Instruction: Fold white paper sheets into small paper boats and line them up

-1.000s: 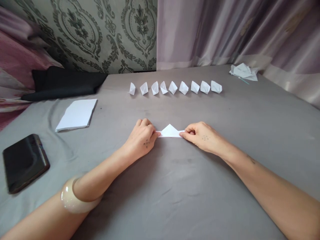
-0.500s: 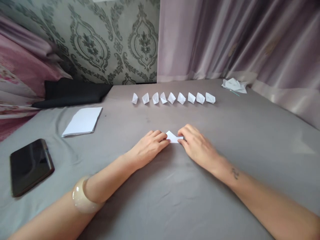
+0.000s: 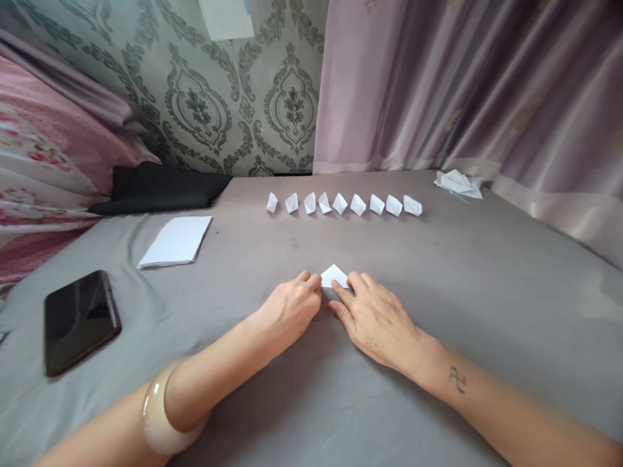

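A small folded piece of white paper [image 3: 333,276] with a pointed top lies on the grey cloth between my hands. My left hand [image 3: 295,301] is closed, its fingers pinching the paper's left corner. From the other side, my right hand [image 3: 378,318] rests its index fingertip on the paper's lower edge. The right thumb is spread away from that finger, over the cloth, and the other fingers lie by the paper's right corner, partly covering it. Beyond them stands a row of several small folded paper boats [image 3: 358,205].
A stack of white paper [image 3: 176,241] lies to the left, with a dark phone [image 3: 82,322] nearer me. Black folded cloth [image 3: 165,188] sits at the back left. More folded paper [image 3: 458,183] and a thin greenish stick [image 3: 459,196] lie at the far right, by the curtain [image 3: 389,84].
My right hand has shifted from pinching the paper's right end to pressing on it with a spread thumb. The paper's narrow right strip no longer shows. The camera view has tilted slightly up.
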Tool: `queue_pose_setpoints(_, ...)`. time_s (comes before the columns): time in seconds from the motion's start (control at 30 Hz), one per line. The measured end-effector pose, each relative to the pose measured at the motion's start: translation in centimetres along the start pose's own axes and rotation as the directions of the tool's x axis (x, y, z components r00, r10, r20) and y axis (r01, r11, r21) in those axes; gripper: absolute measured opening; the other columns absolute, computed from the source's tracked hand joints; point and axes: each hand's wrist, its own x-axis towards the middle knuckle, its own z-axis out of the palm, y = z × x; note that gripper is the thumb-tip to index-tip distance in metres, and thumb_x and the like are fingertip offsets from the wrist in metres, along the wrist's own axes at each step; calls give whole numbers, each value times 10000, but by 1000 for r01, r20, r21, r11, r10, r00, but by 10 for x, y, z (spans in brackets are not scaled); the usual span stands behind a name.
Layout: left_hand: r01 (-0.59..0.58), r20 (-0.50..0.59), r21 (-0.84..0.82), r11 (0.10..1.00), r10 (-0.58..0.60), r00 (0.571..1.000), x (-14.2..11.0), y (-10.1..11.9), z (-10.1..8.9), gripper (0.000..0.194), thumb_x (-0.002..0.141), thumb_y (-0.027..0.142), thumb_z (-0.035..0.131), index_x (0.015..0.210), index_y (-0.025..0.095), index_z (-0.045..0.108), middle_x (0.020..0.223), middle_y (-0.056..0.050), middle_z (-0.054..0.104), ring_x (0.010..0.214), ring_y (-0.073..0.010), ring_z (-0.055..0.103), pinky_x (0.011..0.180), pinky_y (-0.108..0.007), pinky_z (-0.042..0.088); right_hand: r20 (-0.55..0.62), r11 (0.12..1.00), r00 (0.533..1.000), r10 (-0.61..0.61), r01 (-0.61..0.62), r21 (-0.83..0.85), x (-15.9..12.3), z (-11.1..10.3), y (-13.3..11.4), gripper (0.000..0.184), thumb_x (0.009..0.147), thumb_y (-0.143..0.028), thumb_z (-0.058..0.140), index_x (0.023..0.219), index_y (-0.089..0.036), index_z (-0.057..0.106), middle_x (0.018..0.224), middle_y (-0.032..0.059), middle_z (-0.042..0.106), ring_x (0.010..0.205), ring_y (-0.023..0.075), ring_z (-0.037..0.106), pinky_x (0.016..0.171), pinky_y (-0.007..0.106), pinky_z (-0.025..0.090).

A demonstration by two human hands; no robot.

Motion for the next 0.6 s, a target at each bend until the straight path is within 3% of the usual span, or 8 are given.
queue_pose_setpoints(0.17,16,-41,-6,1000,-16,999,-1,-4,4,235,876,127,386,925,107,616,891,-107,578,805,-218,548,647,-324,476,43,999,999,33,-32,-33,-1,-8,6,431,985,-351,290,1088,-123,642,916,108,579,847,224,542,704,358,426)
queue_pose_setpoints(0.37,96,-117,-85,992,-106,988,3,-12,10,301,959,220,327,932,173,623,855,-68,576,788,-172,556,550,-252,412,58,994,993,99,-95,-55,-2,-9,15,431,970,-315,314,773,-152,661,870,100,584,827,216,560,636,332,389)
queue_pose_setpoints(0.47,65,-159,-81,995,-78,984,6,-17,14,313,966,228,322,950,185,632,876,-72,581,803,-175,556,543,-246,403,67,982,981,180,-183,41,3,-10,27,422,949,-306,345,671,-178,636,840,75,593,746,182,563,594,307,345)
queue_pose_setpoints(0.6,4,-206,14,1000,-1,978,10,-20,19,326,958,204,320,892,153,636,878,-94,600,780,-188,556,581,-276,425,56,892,936,347,-347,289,15,-10,47,539,943,-444,312,547,-187,572,617,36,557,554,141,495,566,290,317)
